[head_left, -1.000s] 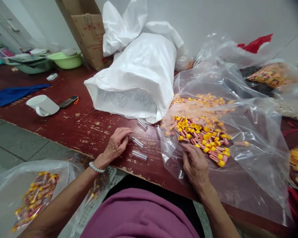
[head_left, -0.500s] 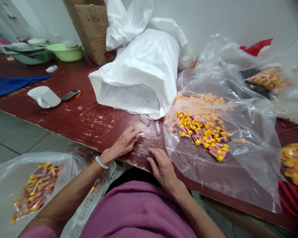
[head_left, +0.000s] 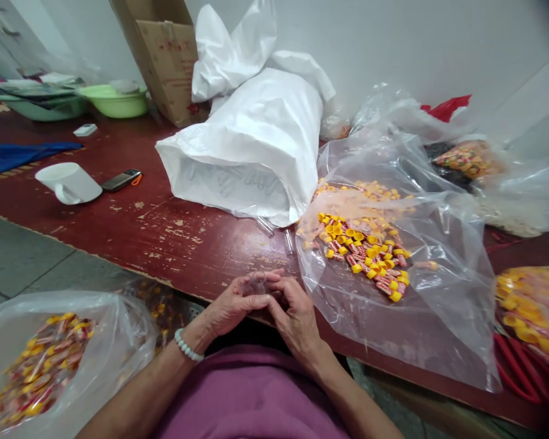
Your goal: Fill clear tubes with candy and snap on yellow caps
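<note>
My left hand (head_left: 232, 305) and my right hand (head_left: 298, 314) meet at the table's front edge, thumbs nearly touching. Between their curled fingers is a clear plastic tube (head_left: 257, 283), partly hidden by them. More clear tubes (head_left: 265, 226) lie just beyond, at the mouth of a big white sack (head_left: 274, 122) with similar clear pieces inside. One separate clear tube (head_left: 288, 242) rests to its right. Close to my right hand, a large clear plastic bag (head_left: 338, 311) holds many small red-and-white patterned pieces with yellow caps (head_left: 370, 256).
On the left are a white mug (head_left: 80, 183), a phone (head_left: 121, 180), a blue cloth (head_left: 22, 155) and green basins (head_left: 119, 103). A cardboard box (head_left: 169, 67) stands behind. Lower left, a bag of yellow-capped pieces (head_left: 41, 366) sits below the table edge. Red-handled scissors (head_left: 516, 369) lie far right.
My left hand has lifted a clear tube from the table and drawn it towards me. My right hand has come in to meet it, its fingers now curled at the tube.
</note>
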`<state>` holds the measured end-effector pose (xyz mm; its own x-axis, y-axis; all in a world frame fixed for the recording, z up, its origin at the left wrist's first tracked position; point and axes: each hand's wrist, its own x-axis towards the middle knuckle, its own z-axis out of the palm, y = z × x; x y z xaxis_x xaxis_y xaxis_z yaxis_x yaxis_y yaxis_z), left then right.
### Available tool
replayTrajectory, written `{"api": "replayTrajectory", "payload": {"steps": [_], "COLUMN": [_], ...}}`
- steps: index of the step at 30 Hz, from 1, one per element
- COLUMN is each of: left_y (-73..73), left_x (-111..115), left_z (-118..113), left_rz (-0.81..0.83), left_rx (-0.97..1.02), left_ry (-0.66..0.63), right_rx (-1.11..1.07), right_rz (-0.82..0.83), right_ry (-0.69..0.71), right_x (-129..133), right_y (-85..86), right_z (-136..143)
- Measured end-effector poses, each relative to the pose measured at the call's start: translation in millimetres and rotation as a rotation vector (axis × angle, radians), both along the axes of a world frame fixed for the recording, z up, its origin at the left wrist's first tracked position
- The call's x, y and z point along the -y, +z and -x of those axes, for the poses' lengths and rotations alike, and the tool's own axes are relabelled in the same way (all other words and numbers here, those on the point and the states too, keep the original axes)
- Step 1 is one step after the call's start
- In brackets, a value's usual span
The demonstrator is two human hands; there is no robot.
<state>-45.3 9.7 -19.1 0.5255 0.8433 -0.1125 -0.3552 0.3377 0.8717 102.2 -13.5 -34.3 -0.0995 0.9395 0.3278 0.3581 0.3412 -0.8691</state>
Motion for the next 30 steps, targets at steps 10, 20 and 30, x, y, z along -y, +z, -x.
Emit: {"api": "replayTrajectory", "payload": {"steps": [10, 20, 30], "left_y": [0.7, -0.5, 6.1], "left_x": [-14.6, -13.4, -13.2], "left_z": [1.9, -21.3, -37.6], "left_rz": [0.027, -0.058, -0.259], "left_rx": [-0.232, -0.333, -0.538], "left_ry": [0.261, 0.173, 0.092], "right_rx": [0.358, 0.938, 0.302], "right_rz": [-0.292, -0.061, -0.187], "right_ry": [-0.362, -0.51, -0.213], "right_x": [-9.3, -52.3, -8.2], "right_y": [24.5, -10.6, 55.0], "right_z": [-105.1, -164.9, -105.8]}}
